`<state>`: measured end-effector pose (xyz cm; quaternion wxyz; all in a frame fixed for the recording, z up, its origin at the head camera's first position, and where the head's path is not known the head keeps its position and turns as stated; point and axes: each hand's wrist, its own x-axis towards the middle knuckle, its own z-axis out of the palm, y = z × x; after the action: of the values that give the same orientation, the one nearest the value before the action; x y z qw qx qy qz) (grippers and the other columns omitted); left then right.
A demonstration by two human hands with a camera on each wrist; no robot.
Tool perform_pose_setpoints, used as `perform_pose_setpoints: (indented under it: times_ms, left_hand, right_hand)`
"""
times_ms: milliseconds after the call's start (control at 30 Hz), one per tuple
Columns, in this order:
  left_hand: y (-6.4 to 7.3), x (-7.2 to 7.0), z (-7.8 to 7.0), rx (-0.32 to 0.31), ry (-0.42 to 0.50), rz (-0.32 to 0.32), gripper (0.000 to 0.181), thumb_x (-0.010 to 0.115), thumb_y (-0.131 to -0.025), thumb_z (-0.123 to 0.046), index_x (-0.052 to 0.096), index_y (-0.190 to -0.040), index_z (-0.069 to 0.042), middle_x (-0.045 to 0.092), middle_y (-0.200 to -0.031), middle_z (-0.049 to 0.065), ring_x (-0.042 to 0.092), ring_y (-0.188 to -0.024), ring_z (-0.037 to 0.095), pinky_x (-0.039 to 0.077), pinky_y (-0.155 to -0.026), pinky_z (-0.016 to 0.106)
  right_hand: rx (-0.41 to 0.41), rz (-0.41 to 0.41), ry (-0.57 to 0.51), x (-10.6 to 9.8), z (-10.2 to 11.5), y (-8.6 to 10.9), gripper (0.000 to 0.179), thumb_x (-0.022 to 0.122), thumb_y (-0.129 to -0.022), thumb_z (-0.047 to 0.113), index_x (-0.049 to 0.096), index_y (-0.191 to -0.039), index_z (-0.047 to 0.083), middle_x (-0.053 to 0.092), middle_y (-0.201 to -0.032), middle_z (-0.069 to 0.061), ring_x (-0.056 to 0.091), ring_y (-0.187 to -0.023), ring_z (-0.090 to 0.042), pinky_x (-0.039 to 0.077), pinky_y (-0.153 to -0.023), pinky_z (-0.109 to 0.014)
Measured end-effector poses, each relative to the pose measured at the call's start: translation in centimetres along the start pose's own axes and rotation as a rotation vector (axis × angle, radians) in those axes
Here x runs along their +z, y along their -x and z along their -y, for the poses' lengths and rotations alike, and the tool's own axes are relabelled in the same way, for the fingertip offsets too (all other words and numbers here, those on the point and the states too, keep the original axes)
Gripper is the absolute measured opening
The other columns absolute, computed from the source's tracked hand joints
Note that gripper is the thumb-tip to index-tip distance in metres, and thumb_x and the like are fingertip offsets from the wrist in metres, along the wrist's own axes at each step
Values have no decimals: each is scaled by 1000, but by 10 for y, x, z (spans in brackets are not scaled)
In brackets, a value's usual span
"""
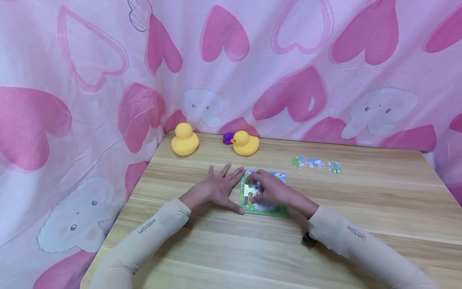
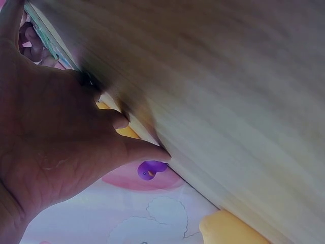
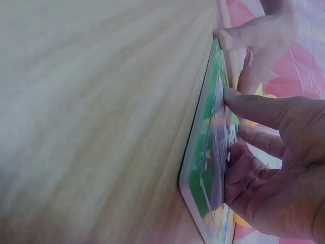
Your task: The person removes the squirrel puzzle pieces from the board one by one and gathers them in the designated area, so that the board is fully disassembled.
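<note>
A jigsaw puzzle (image 1: 267,212) in a flat, green-edged tray lies on the wooden table. The left hand (image 1: 219,188) rests beside its left edge, fingers spread and straight, with the thumb (image 3: 228,39) at the near left corner. Over the puzzle, the right hand (image 1: 270,188) has its thumb and index finger bent around a puzzle piece (image 1: 256,188) with a grey animal picture. In the right wrist view, the other right fingers (image 3: 241,168) curl down against the puzzle surface. The hand hides much of the picture.
Several loose puzzle pieces (image 1: 315,163) lie at the back right. Two yellow rubber ducks, one at the left (image 1: 185,140) and another duck (image 1: 246,143) nearer the middle, stand along the back edge. A small purple duck (image 2: 147,170) is beside the latter. Pink heart-patterned cloth (image 1: 288,80) hangs behind.
</note>
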<state>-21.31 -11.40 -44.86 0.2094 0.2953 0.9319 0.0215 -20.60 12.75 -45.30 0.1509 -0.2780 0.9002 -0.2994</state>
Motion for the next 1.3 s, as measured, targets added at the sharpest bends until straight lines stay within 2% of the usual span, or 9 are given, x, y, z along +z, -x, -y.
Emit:
perform_pose_setpoints:
  times_ms: [233, 333, 633, 800, 967, 1100, 1300]
  left_hand:
    - [-1, 2, 0, 0, 0, 5, 136, 62, -72, -96, -7, -171, -32, -7, -180, -13, -9, -168, 33, 0, -121, 84]
    - [-1, 2, 0, -1, 1, 4, 136, 62, -72, -96, -6, -171, -32, -7, -180, -13, -9, -168, 33, 0, -121, 84]
    - [-1, 0, 1, -1, 6, -4, 137, 63, -72, -96, -5, -171, -31, -6, -180, -13, -9, -168, 34, 0, -121, 85]
    - [-1, 1, 1, -5, -1, 3, 137, 61, -71, -97, -7, -171, -32, -8, -180, -14, -11, -168, 33, -1, -121, 84]
    - [-1, 1, 1, -4, 5, 10, 137, 61, -71, -97, -8, -170, -32, -9, -180, -14, -11, -167, 33, -1, -121, 84]
    - [-1, 1, 1, -6, 10, 16, 137, 61, -72, -97, -8, -170, -32, -9, -179, -14, -11, -167, 33, -1, -121, 84]
    - [-1, -1, 0, -11, 6, 25, 137, 61, -72, -97, -8, -170, -32, -10, -179, -13, -12, -167, 33, -2, -122, 83]
  right_hand:
    - [-14, -24, 12, 0, 1, -1, 53, 92, -82, 22, 69, -129, 16, 64, -116, -5, 58, -99, -19, 53, -89, -37]
    - [-14, -30, 17, 0, 2, -1, 53, 92, -82, 21, 69, -129, 15, 64, -115, -6, 60, -99, -18, 54, -89, -37]
    - [42, 55, 7, -6, 3, -8, 48, 89, -87, 19, 69, -130, 17, 62, -116, -2, 57, -100, -18, 52, -88, -35]
    - [50, 60, 4, -8, 4, -9, 48, 89, -85, 18, 70, -129, 16, 64, -115, -2, 56, -98, -18, 51, -87, -34]
    - [25, 18, 0, -4, -2, -5, 47, 89, -85, 18, 71, -129, 17, 63, -113, -2, 56, -96, -16, 51, -84, -32]
    - [-20, -27, -46, -3, -8, 1, 47, 87, -86, 15, 71, -130, 18, 62, -114, -3, 58, -94, -16, 54, -80, -29]
    - [-33, -122, -105, -12, -13, 19, 48, 85, -88, 11, 71, -133, 19, 64, -119, -3, 61, -102, -19, 56, -82, -29]
